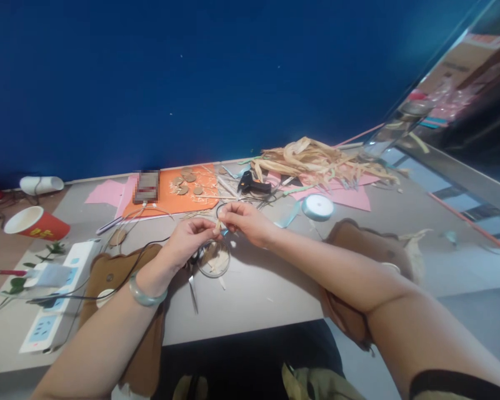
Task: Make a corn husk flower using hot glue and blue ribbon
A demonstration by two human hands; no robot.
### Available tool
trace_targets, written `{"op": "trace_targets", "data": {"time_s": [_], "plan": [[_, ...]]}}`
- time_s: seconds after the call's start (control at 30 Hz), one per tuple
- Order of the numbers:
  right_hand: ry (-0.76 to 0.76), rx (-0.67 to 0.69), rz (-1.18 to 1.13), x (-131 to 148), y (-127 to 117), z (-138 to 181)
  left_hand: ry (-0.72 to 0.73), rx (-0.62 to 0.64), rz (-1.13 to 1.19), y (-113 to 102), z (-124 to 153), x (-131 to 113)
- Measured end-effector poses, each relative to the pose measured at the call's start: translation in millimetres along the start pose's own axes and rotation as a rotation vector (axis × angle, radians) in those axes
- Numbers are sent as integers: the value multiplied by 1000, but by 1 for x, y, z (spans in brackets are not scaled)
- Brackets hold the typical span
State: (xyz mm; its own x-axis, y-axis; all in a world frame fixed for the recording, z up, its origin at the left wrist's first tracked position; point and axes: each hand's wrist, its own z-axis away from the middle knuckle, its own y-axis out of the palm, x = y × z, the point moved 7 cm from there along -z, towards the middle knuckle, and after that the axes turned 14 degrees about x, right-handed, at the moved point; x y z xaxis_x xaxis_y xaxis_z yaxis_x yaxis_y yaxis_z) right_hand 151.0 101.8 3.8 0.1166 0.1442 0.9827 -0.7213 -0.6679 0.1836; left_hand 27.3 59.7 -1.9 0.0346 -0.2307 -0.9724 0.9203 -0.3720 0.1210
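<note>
My left hand (187, 240) and my right hand (246, 221) meet over the table, fingertips pinched together. Between them is a small, pale yellowish strip of dried husk (218, 226), mostly covered by the fingers. Right below lies a round shallow dish (228, 265) with pale husk scraps (217, 262) in it. Scissors (193, 291) rest beside the dish on its left, their handles partly hidden by my left hand. Beyond my right hand is a black hot glue gun (253, 184) with an orange part.
Dried husks (308, 158) are heaped at the back. A ribbon roll (318, 206) lies right of my hands. Round discs (183, 190) sit on orange paper (162, 206). At left are a power strip (45, 325), cables and a tipped red paper cup (45, 225). Brown cloth pieces (352, 247) flank my arms.
</note>
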Motion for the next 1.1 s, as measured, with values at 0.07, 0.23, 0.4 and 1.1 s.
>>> {"op": "trace_targets", "data": {"time_s": [0.07, 0.23, 0.4, 1.1], "plan": [[-19, -12, 34, 2, -1, 0, -19, -28, -6, -3, 0, 0], [-78, -52, 138, 7, -8, -2, 11, -127, 12, -14, 2, 0], [-173, -152, 415, 20, -30, -6, 192, -316, 95, -34, 3, -6], [192, 125, 1677, 1, -30, -16, 450, -499, 219, -50, 9, -17]]}}
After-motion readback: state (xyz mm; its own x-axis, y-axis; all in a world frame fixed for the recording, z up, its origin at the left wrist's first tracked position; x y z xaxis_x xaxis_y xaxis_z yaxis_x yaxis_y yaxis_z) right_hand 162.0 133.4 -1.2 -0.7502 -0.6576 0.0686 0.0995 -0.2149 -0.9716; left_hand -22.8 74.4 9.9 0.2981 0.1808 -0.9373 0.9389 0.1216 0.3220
